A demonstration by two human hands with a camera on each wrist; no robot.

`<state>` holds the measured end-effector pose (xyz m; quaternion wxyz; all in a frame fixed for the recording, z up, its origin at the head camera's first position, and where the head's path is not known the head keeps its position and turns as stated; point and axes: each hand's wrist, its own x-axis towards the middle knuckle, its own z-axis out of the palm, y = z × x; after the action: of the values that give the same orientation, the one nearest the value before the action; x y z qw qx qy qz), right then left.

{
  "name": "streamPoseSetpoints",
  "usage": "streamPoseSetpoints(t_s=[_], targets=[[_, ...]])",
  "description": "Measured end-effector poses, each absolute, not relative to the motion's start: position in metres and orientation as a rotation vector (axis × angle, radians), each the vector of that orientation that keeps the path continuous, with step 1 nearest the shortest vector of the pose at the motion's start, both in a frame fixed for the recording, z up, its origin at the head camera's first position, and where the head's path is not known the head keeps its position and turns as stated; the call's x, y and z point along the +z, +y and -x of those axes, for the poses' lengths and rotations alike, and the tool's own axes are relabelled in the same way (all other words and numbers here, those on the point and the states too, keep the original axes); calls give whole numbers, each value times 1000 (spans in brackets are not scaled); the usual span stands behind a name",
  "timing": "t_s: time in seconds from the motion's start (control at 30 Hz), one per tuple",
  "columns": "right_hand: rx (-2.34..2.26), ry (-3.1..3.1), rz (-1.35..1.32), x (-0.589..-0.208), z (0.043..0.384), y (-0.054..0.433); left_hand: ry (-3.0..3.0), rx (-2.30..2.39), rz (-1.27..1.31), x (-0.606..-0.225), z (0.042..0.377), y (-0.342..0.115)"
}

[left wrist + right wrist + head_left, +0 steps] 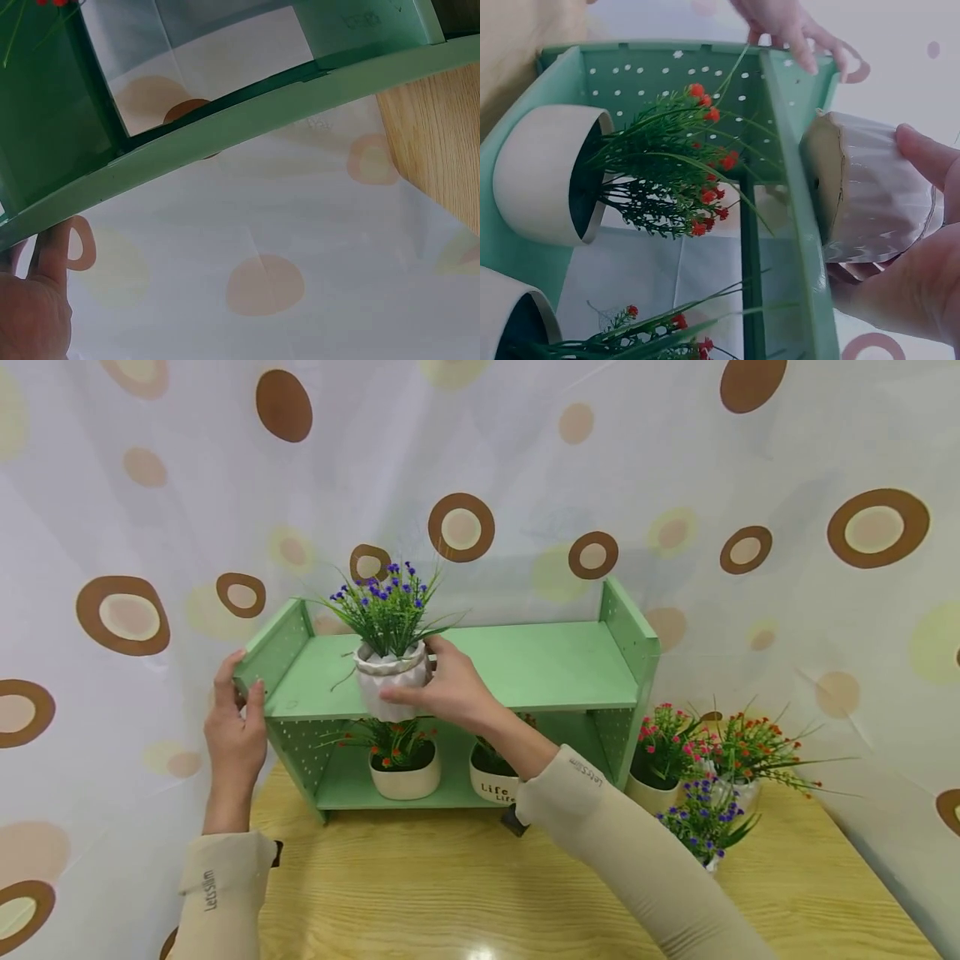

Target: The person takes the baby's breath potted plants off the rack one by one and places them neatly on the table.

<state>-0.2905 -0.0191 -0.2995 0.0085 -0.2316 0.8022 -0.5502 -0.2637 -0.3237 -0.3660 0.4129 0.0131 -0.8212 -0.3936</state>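
Note:
My right hand (457, 689) grips a white ribbed flowerpot (390, 681) with purple-blue flowers (386, 597), thumb across its front and fingers behind. The pot is at the front edge of the green shelf's top board (532, 664), towards the left end. In the right wrist view the base of this flowerpot (885, 187) shows close to the board, slightly tilted. My left hand (236, 735) holds the shelf's left side panel (281, 652), with the thumb on the front side and the fingers over the outer edge. The left wrist view shows only part of that hand (34, 315).
On the lower board stand two cream pots, one with red flowers (405, 772) and one lettered "Life" (491, 781). Several more potted flowers, including a purple one (701, 822), stand right of the shelf on the wooden table (420, 893). A dotted curtain (510, 460) hangs behind.

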Motion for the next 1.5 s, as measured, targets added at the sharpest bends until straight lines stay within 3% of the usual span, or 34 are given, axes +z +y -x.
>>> streamPoseSetpoints(t_s=[0.6, 0.93, 1.5], targets=[[-1860, 2392, 558, -308, 241, 61, -2048, -996, 1, -364, 268, -323], [-1708, 2560, 541, -320, 221, 104, -2053, -983, -6, -363, 269, -324], [-1685, 2573, 441, -341, 213, 151, -2055, -979, -22, -366, 264, -324]])
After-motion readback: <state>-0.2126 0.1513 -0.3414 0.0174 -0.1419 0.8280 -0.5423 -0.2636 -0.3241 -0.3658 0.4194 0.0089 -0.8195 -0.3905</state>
